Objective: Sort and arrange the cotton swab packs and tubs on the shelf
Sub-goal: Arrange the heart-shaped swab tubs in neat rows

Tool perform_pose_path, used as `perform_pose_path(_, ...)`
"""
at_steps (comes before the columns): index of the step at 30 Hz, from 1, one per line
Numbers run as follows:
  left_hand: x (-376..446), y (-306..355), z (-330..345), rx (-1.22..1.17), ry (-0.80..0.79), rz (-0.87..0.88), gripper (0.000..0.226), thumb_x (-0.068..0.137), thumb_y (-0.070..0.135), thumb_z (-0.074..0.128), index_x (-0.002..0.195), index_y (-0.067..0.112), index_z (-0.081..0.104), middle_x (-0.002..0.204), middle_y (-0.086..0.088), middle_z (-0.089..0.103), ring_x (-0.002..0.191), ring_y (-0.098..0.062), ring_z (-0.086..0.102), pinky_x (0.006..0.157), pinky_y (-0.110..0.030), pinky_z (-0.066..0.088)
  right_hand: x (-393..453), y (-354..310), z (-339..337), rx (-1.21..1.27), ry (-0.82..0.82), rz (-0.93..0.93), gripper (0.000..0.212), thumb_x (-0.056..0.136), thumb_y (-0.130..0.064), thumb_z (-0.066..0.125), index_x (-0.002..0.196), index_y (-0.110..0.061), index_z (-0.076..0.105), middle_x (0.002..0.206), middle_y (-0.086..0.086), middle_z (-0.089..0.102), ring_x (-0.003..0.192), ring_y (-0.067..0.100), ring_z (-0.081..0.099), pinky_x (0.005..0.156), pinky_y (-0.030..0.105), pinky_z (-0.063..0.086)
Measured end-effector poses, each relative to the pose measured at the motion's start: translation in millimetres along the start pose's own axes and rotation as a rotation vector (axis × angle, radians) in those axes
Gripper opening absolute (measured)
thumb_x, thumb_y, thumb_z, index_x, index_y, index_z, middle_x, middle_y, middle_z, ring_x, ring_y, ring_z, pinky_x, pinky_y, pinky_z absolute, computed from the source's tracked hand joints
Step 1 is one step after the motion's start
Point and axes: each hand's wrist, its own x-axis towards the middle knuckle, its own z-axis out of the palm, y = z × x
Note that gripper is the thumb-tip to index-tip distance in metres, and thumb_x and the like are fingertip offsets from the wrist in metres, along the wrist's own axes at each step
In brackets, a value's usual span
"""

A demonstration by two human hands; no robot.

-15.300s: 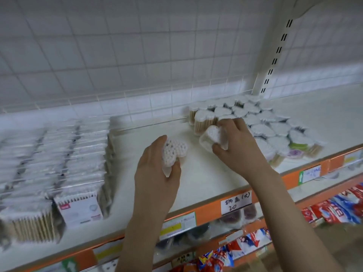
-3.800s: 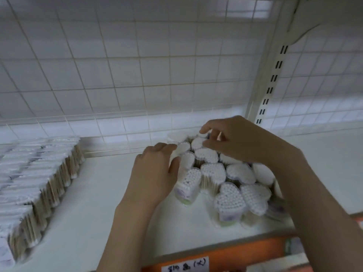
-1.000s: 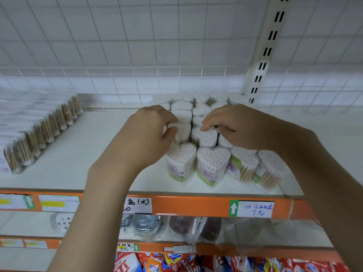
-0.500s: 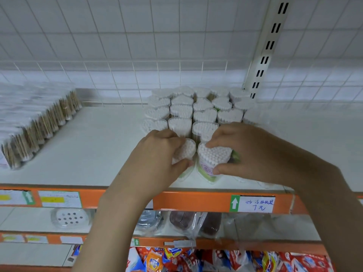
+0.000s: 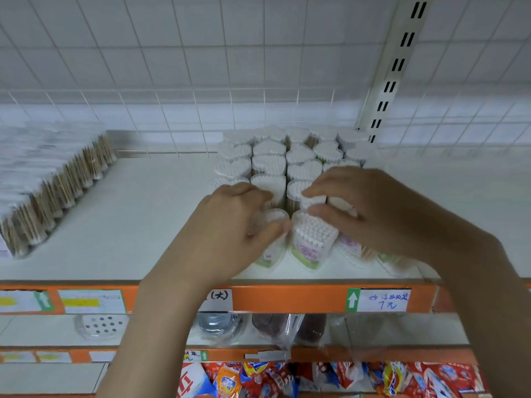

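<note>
Two bare forearms enter from the near edge, each ending in a bare hand. The left hand (image 5: 227, 225) and the right hand (image 5: 370, 208) wear nothing: the visible fingers, backs and wrists carry no jewellery or covering. No sleeve shows on either arm (both are uncovered right down to the frame's near edge). The fingernails that can be seen look short and plain, though motion blur softens the left fingertips (image 5: 275, 225) too much to tell more.
</note>
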Motion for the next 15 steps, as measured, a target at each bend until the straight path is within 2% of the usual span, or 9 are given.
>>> perform_pose_path(3, 19, -7, -13, 0.029, 0.027, 0.042, 0.054, 0.085, 0.052, 0.039, 0.11, 0.013, 0.066, 0.104, -0.002, 0.065, 0.096, -0.024, 0.06, 0.082, -0.036, 0.048, 21, 10, -10, -0.045, -0.012, -0.033, 0.025, 0.091, -0.012, 0.054, 0.112, -0.015, 0.066, 0.105, -0.002, 0.064, 0.092, 0.008, 0.057, 0.086, 0.029, 0.046)
perform_pose_path(5, 35, -12, -20, 0.07, -0.018, 0.065, 0.04, 0.09, 0.041, 0.049, 0.116, 0.015, 0.063, 0.11, -0.004, 0.063, 0.102, -0.023, 0.057, 0.086, -0.034, 0.045, 35, 19, -13, -0.078, -0.138, -0.027, 0.033, 0.09, -0.002, 0.049, 0.11, -0.021, 0.067, 0.108, -0.006, 0.061, 0.09, 0.0, 0.052, 0.085, 0.024, 0.042)
perform_pose_path(7, 53, -16, -23, 0.153, -0.115, 0.094, 0.037, 0.09, 0.04, 0.051, 0.118, 0.018, 0.061, 0.111, -0.003, 0.061, 0.104, -0.022, 0.055, 0.086, -0.032, 0.042, 48, 29, -13, -0.12, -0.256, -0.018, 0.045, 0.088, 0.005, 0.046, 0.113, -0.028, 0.065, 0.115, -0.008, 0.057, 0.095, -0.003, 0.047, 0.085, 0.02, 0.034)
perform_pose_path(8, 61, -17, -23, 0.21, -0.168, 0.109, 0.037, 0.089, 0.043, 0.05, 0.114, 0.019, 0.062, 0.106, -0.001, 0.061, 0.102, -0.021, 0.055, 0.083, -0.032, 0.041, 54, 32, -12, -0.157, -0.306, -0.017, 0.051, 0.087, 0.006, 0.045, 0.117, -0.031, 0.062, 0.12, -0.007, 0.055, 0.1, 0.0, 0.044, 0.086, 0.021, 0.032)
perform_pose_path(10, 74, -20, -20, 0.323, -0.244, 0.143, 0.035, 0.087, 0.051, 0.048, 0.092, 0.02, 0.063, 0.088, 0.003, 0.055, 0.092, -0.021, 0.054, 0.072, -0.03, 0.036, 63, 32, -12, -0.255, -0.432, -0.005, 0.058, 0.087, 0.005, 0.045, 0.126, -0.037, 0.054, 0.128, -0.006, 0.046, 0.102, 0.0, 0.035, 0.086, 0.021, 0.03)
perform_pose_path(12, 83, -23, -17, 0.41, -0.299, 0.17, 0.046, 0.084, 0.059, 0.045, 0.075, 0.016, 0.057, 0.079, 0.002, 0.052, 0.082, -0.02, 0.052, 0.066, -0.029, 0.029, 69, 28, -15, -0.361, -0.561, 0.008, 0.062, 0.088, 0.001, 0.045, 0.131, -0.043, 0.045, 0.134, -0.004, 0.039, 0.105, 0.003, 0.035, 0.087, 0.023, 0.032)
perform_pose_path(15, 89, -28, -12, 0.456, -0.354, 0.206, 0.055, 0.082, 0.065, 0.043, 0.089, 0.014, 0.063, 0.088, -0.002, 0.056, 0.083, -0.019, 0.051, 0.068, -0.029, 0.029, 76, 25, -18, -0.435, -0.624, 0.002, 0.061, 0.086, -0.005, 0.051, 0.133, -0.044, 0.043, 0.133, -0.002, 0.038, 0.113, 0.012, 0.041, 0.092, 0.029, 0.037)
